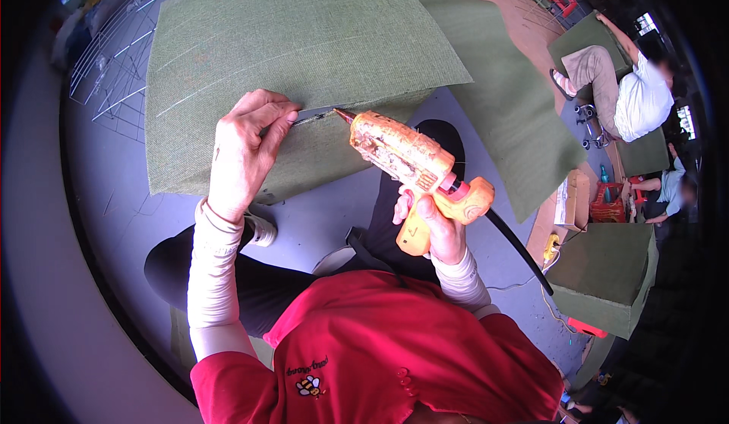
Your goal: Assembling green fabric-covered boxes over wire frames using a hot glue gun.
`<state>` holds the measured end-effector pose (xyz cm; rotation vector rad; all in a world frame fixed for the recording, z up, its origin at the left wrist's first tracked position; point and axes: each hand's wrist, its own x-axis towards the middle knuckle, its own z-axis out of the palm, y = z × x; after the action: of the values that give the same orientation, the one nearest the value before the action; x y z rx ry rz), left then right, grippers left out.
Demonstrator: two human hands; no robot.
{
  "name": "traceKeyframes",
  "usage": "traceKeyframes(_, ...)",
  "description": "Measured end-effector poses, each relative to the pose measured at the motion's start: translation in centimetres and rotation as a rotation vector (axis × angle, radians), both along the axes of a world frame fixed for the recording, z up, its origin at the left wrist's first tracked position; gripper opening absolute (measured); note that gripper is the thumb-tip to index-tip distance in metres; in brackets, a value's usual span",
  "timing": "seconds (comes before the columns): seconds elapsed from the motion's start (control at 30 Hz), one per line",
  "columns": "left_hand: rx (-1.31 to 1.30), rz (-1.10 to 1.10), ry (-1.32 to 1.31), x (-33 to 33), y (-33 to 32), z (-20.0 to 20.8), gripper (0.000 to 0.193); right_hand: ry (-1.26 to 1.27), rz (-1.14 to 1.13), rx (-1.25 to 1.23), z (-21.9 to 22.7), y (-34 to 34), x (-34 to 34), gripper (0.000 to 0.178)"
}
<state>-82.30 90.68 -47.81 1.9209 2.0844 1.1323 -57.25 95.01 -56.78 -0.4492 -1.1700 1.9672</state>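
An orange-yellow hot glue gun (402, 147), stained brown along its barrel, is gripped by my right hand (437, 223). Its dark nozzle touches or nearly touches the near edge of a large green woven fabric box (296, 40). A black glue stick (516, 245) sticks out from the gun's back end. With its fingertips pinched together, my left hand (254, 139) holds the fabric edge (292, 122) just left of the nozzle. A narrow gap shows between top sheet and side panel there.
Green fabric sheeting (501, 82) spreads to the right of the box. White wire frames (121, 67) lie at the far left. A finished-looking green box (604, 272), a cardboard box (573, 200) and a yellow socket (551, 245) with cords are at right. Two people (642, 97) sit beyond.
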Motion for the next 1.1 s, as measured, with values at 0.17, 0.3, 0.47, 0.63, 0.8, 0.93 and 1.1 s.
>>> traceKeyframes(0.17, 0.001, 0.005, -0.003, 0.25, 0.24, 0.06, 0.012, 0.053, 0.062, 0.029, 0.28, 0.28, -0.03, 0.036)
traceKeyframes(0.3, -0.003, 0.004, -0.006, 0.26, 0.26, 0.11, 0.012, 0.056, 0.124, 0.046, 0.50, 0.25, 0.25, 0.042)
traceKeyframes(0.47, -0.002, 0.013, -0.012, 0.23, 0.16, 0.01, 0.012, 0.034, 0.115, 0.059, 0.83, 0.04, 0.15, 0.042)
traceKeyframes(0.63, 0.004, 0.009, 0.011, 0.26, 0.03, -0.24, 0.012, 0.050, 0.102, 0.007, 0.50, -0.14, 0.25, 0.038)
traceKeyframes(0.8, 0.030, 0.002, -0.016, 0.32, -0.04, -0.34, 0.012, 0.043, 0.065, 0.012, -0.03, -0.27, 0.10, 0.032)
traceKeyframes(0.93, 0.020, 0.012, -0.044, 0.29, -0.16, -0.44, 0.012, 0.028, 0.052, 0.027, 0.22, -0.41, 0.03, 0.032)
traceKeyframes(1.1, 0.024, 0.008, -0.039, 0.10, -0.26, -0.53, 0.011, 0.001, 0.027, 0.019, 0.29, -0.55, -0.05, 0.031)
